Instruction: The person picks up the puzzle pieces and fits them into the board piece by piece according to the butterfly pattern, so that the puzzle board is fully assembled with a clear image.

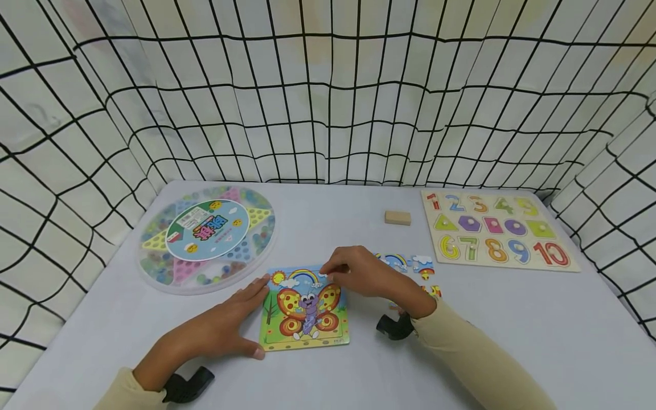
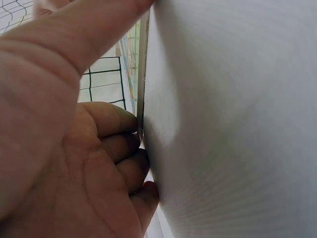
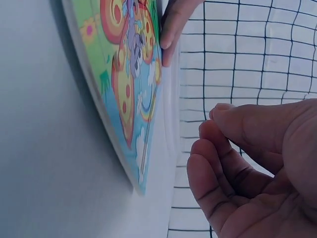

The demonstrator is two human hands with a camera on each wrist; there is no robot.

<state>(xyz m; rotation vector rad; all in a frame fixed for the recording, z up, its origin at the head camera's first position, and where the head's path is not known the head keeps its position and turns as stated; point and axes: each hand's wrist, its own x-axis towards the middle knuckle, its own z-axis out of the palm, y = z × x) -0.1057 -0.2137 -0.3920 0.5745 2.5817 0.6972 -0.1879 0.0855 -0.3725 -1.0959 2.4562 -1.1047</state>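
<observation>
A square butterfly puzzle board (image 1: 309,310) lies on the white table. My left hand (image 1: 225,319) rests along its left edge, fingers extended toward the top corner and thumb by the bottom corner. Seen from the left wrist, the fingertips (image 2: 141,148) are right at the board's thin edge. Over the board's top right corner hovers my right hand (image 1: 359,270). From the right wrist, its thumb meets the curled index finger, and nothing shows between them. Loose puzzle pieces (image 1: 423,265) with rainbow and cloud prints lie just right of that hand, partly hidden by it and the forearm.
A round game board (image 1: 205,239) with colored beads under clear plastic lies at the left. A wooden number and shape board (image 1: 499,230) is at the right, with a small wooden block (image 1: 397,217) beside it. Black netting (image 1: 328,122) rises behind the table and along both sides.
</observation>
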